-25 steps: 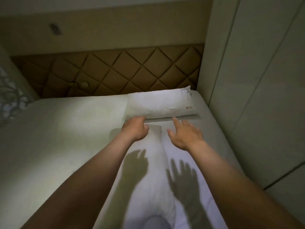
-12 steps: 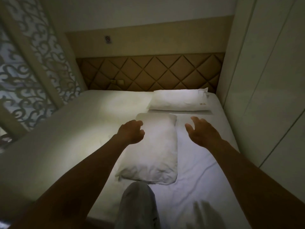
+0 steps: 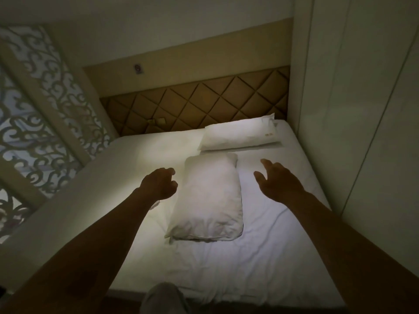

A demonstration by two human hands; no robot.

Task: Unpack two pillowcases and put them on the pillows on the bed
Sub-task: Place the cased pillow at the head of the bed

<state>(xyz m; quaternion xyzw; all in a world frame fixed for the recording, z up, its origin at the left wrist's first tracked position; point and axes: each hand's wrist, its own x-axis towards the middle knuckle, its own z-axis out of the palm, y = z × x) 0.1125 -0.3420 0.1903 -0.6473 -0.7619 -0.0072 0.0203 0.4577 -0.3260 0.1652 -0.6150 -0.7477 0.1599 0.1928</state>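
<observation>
Both of your bare arms reach out over the white bed (image 3: 95,200), one on each side of the near pillow (image 3: 207,200), which lies lengthwise on the sheet. Far to the left of that pillow stands a pale screen (image 3: 34,123) cut with curling scrollwork. Just left of the pillow, your left hand (image 3: 158,183) is held out with its fingers loosely curled, holding nothing. Nearer to you than the pillow, a grey-clad knee (image 3: 162,298) shows. Past the pillow's far end and slightly right, the second pillow (image 3: 240,134) lies crosswise, just in front of a tan quilted headboard (image 3: 204,105). Right of the near pillow, your right hand (image 3: 277,181) is above the sheet, fingers relaxed and spread, empty. Further right rise plain pale panels (image 3: 362,109).
</observation>
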